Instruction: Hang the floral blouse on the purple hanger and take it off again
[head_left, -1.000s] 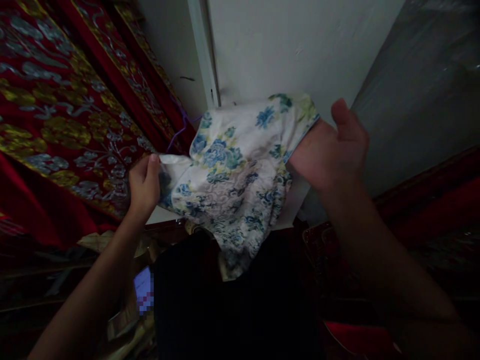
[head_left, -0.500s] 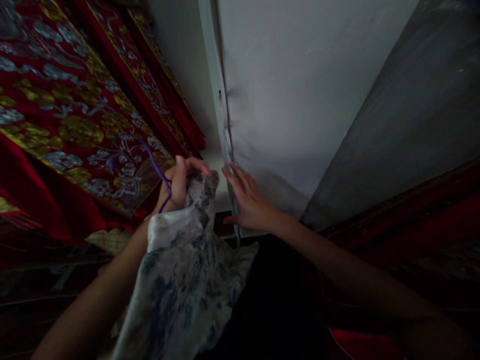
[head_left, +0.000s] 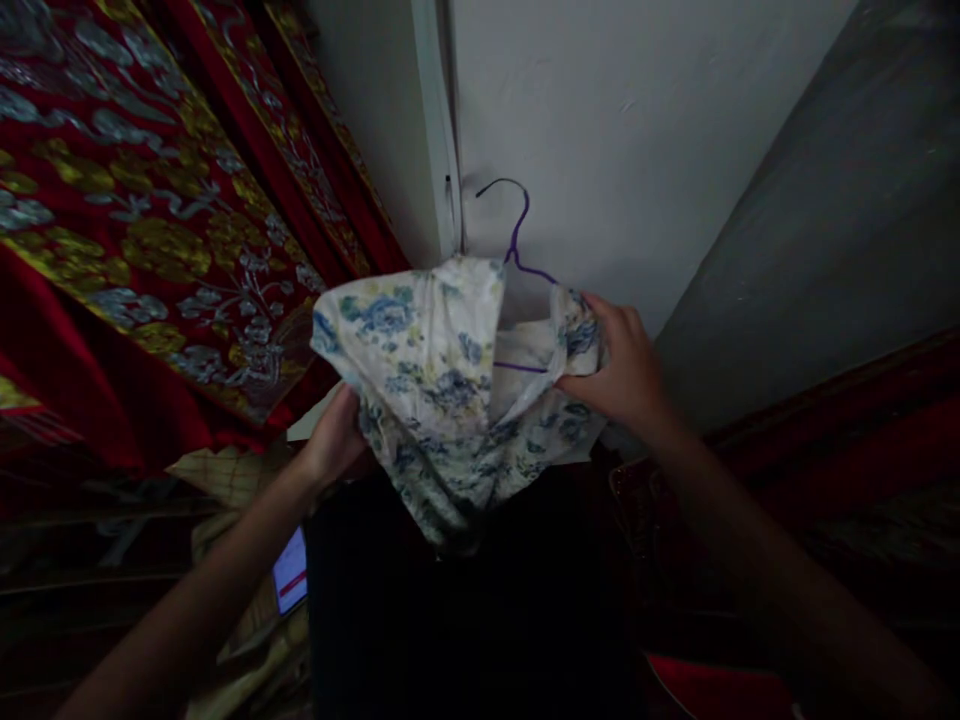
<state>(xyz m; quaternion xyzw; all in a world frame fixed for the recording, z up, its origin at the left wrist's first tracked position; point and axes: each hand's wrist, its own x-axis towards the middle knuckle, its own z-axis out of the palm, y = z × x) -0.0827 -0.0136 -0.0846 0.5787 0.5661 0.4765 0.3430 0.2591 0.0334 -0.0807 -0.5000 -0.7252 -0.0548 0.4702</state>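
Observation:
A white shirt with blue and green flowers hangs in front of me on a purple hanger. The hanger's dark-tipped hook rises out of the open neckline, and its lower bar shows inside the collar. My right hand is closed round the shirt's right shoulder, thumb below and fingers above, where the hanger's arm ends. At the other side, my left hand holds the shirt's edge under the left shoulder; its fingertips are hidden behind the cloth.
Red hangings with gold and silver embroidery fill the left. Behind the shirt stands a pale panel, with a grey plastic-like sheet to its right. A lit phone lies low on the left.
The shirt was bunched over my left hand and is now spread on the hanger, its hook turned up. My right hand has left the panel and taken the right shoulder.

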